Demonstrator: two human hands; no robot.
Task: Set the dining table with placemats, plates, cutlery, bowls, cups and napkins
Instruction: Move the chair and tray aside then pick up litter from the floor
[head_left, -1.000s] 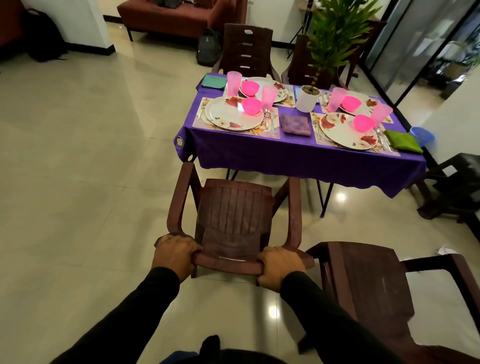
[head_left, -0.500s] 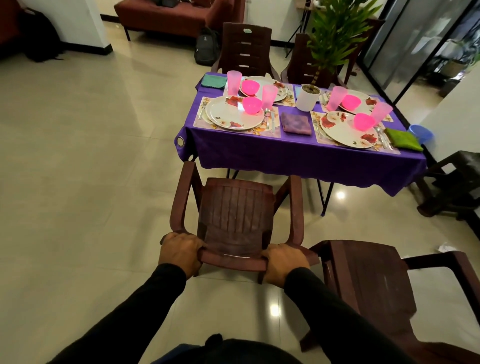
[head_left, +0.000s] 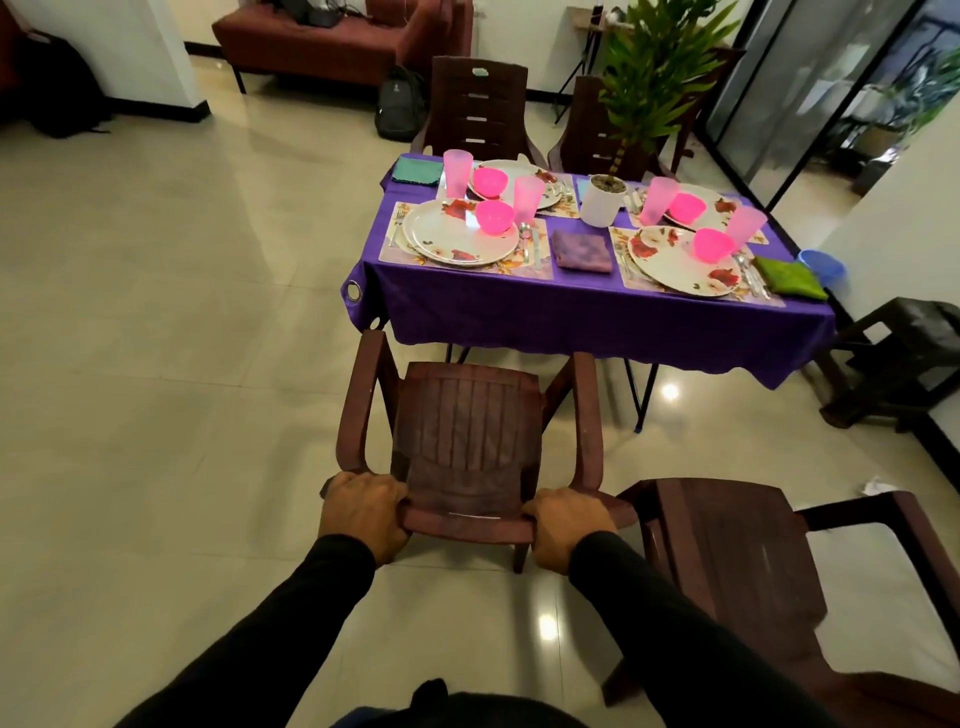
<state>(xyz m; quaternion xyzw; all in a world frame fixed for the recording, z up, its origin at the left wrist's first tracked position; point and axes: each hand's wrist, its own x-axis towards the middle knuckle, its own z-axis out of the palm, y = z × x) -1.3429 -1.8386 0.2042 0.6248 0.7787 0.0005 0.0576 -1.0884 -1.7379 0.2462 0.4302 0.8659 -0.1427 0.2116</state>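
Before the desk (head_left: 597, 317), both hands, left (head_left: 363, 512) and right (head_left: 563, 530), clamp the chair (head_left: 467, 441) back's top rail; probably light, stiff plastic, slides easily.

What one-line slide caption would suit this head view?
Both hands, left and right, grip a brown chair's backrest facing the set purple table.
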